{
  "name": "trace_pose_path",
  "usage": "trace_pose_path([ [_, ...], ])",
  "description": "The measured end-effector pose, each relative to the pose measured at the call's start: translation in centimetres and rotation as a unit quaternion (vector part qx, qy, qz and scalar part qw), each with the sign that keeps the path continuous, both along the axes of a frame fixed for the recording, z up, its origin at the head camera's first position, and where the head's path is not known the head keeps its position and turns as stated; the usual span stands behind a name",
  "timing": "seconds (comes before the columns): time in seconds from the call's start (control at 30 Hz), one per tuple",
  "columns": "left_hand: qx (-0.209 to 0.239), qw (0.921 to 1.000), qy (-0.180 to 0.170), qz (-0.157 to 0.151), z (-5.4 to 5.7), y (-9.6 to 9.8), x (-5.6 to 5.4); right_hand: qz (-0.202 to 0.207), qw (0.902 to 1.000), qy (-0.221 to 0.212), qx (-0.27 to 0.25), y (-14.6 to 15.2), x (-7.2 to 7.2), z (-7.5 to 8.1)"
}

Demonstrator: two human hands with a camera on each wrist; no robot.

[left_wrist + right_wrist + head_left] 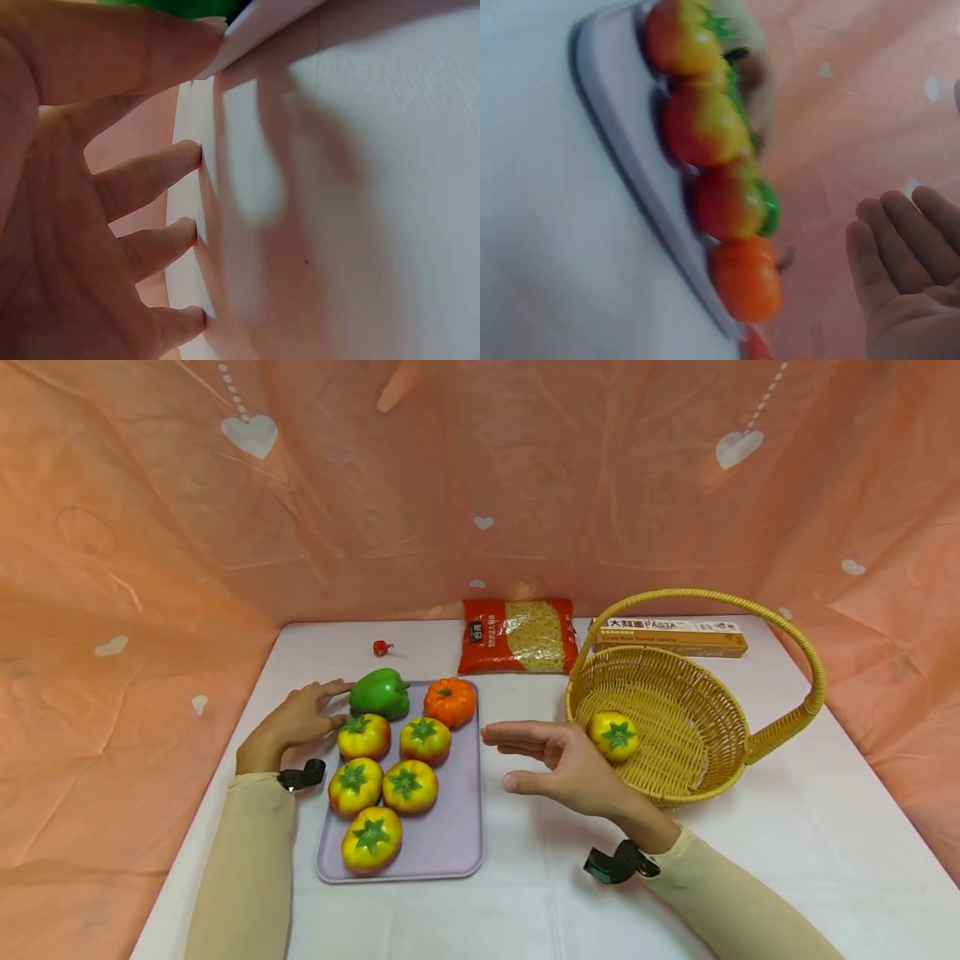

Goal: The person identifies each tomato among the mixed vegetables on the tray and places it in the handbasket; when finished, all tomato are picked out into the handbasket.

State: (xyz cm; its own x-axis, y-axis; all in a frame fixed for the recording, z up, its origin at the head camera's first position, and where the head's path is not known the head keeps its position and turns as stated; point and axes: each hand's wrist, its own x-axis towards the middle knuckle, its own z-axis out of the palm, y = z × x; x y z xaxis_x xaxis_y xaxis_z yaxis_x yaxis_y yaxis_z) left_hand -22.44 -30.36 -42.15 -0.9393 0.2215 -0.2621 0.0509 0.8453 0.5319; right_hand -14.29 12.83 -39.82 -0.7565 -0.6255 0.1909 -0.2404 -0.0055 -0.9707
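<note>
My left hand (300,720) is at the far left edge of a lilac tray (453,827), beside a green bell pepper (379,694). In the left wrist view its thumb (150,49) touches the tray's rim, while the other fingertips rest on the white table. Several yellow-red tomatoes (410,787) with green leaf tops and an orange pumpkin (450,702) lie on the tray. My right hand (566,766), holding nothing, hovers with extended fingers between the tray and a wicker basket (731,718). One more tomato (613,736) sits inside the basket, at its left.
Behind the tray lie a red bag of pasta (517,637) and a small red wrapped item (382,647). A long pasta box (675,637) is behind the basket, whose tall handle (813,672) arches up. Orange cloth (375,527) with hearts hangs around the table.
</note>
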Motion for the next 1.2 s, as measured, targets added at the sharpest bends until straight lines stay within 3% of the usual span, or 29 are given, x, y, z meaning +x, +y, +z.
trace_pose_path([
  [0.13,0.000,1.0000,0.000,0.001,0.0,0.1,0.0,0.029,0.9988,-0.021,0.034,-2.6,-0.5,-1.1],
  [0.3,0.000,1.0000,-0.007,0.007,0.0,0.1,-0.2,0.054,0.9970,-0.016,0.053,-5.7,-1.1,-2.9],
  [0.77,-0.001,1.0000,0.003,0.003,0.0,0.2,0.1,-0.027,0.9955,0.043,0.080,-9.6,-0.6,-4.6],
  [1.0,0.003,1.0000,0.005,0.001,0.0,0.2,0.1,-0.052,0.9846,0.110,0.125,-10.2,-0.3,-5.5],
  [1.2,-0.005,1.0000,0.005,0.002,0.1,0.2,0.2,-0.048,0.9798,0.121,0.152,-10.3,-0.3,-5.9],
])
